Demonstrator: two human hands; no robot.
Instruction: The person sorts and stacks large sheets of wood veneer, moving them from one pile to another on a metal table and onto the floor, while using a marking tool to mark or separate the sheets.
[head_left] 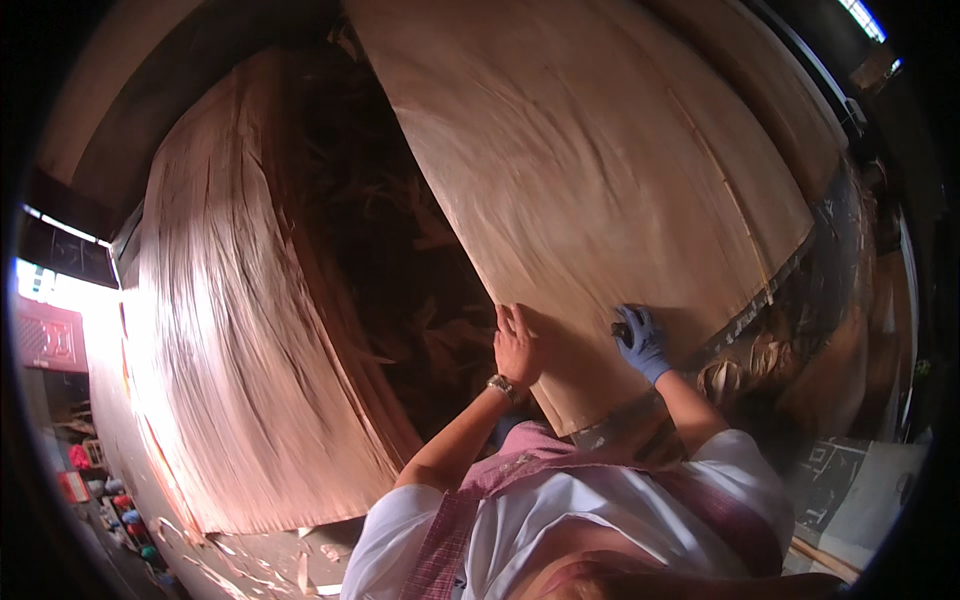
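Note:
A large, tan, wrinkled sheet of wood veneer point(590, 200) lies in front of me, sloping away toward the top of the view. My left hand point(514, 346), bare and with a watch on its wrist, rests flat on the sheet's left edge near its close corner, fingers stretched out. To its right, on the same sheet, my right hand point(643, 343) wears a blue glove. Its fingers curl around a small dark tool point(621, 331) whose kind I cannot make out. A thin strip point(735, 205) runs along the sheet's right side.
On the left stands another broad stack of veneer point(230, 330), brightly lit. Between the stacks is a dark gap with loose veneer scraps point(440, 330). More scraps point(745, 370) lie at the right, and pale offcuts point(255, 570) litter the floor at lower left.

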